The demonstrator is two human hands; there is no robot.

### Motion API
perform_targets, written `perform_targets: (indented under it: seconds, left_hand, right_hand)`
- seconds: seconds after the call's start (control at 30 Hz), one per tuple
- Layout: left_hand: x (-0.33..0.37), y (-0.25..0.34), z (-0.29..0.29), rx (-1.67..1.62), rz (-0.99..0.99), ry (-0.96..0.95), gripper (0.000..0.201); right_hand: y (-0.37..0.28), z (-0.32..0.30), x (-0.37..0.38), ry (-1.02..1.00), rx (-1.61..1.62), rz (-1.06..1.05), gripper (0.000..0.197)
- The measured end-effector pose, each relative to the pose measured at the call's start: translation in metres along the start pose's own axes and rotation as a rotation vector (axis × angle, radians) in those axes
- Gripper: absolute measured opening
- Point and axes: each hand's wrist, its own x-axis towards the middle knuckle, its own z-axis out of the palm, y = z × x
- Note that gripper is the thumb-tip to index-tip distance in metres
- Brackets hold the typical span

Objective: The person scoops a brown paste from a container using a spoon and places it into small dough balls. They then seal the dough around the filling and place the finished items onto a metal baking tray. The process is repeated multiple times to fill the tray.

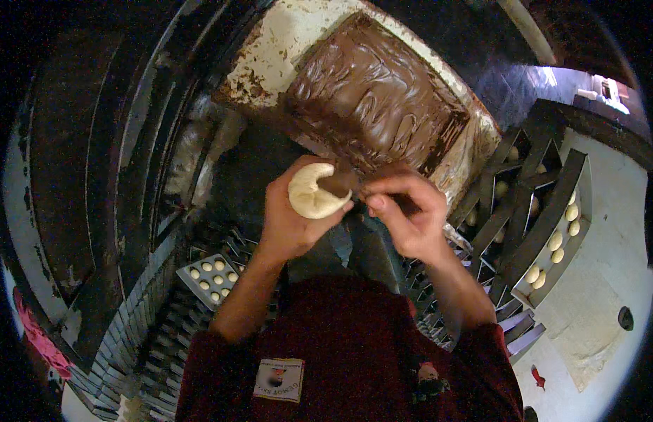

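Note:
My left hand (284,218) is cupped around a pale piece of dough (314,199), holding it up in front of me. The dough is pressed into a curved, hollow shape, and a dark patch shows in its opening. Close beside it on the right, my right hand (413,211) is closed in a pinch, its fingertips pointing at the hollow. Something thin and dark seems to sit at those fingertips, too blurred to name. Just beyond both hands lies a wide slab of glossy brown chocolate-like spread (383,84), its surface swirled.
The spread rests on a worn, stained pale board (267,53). At lower left, a small tray (200,283) carries several dough balls. Stacked dark metal trays (544,243) at the right hold more dough pieces. A pink cloth (42,337) hangs at the far left.

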Motion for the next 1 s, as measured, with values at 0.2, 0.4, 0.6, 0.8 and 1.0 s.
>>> perform_targets:
  seconds: [0.2,0.4,0.6,0.8,1.0]
  left_hand:
    - [-0.004,0.015,0.027,-0.215,-0.022,-0.028,0.050]
    - [-0.022,-0.026,0.041,-0.083,0.028,-0.023,0.050]
    - [-0.049,-0.002,0.080,0.266,0.376,-0.143,0.048]
    - [-0.099,0.015,0.190,0.439,0.510,-0.316,0.046]
    - [-0.158,-0.001,0.286,0.617,0.618,-0.342,0.047]
  right_hand:
    - [0.050,-0.019,-0.047,0.208,-0.634,-0.474,0.018]
    - [0.227,-0.089,-0.127,0.672,-0.735,-0.084,0.007]
    - [0.124,-0.045,-0.143,0.539,0.191,0.316,0.030]
    - [0.007,-0.077,-0.235,0.594,0.763,-0.053,0.022]
    - [-0.055,-0.126,-0.345,0.498,-0.458,-0.350,0.040]
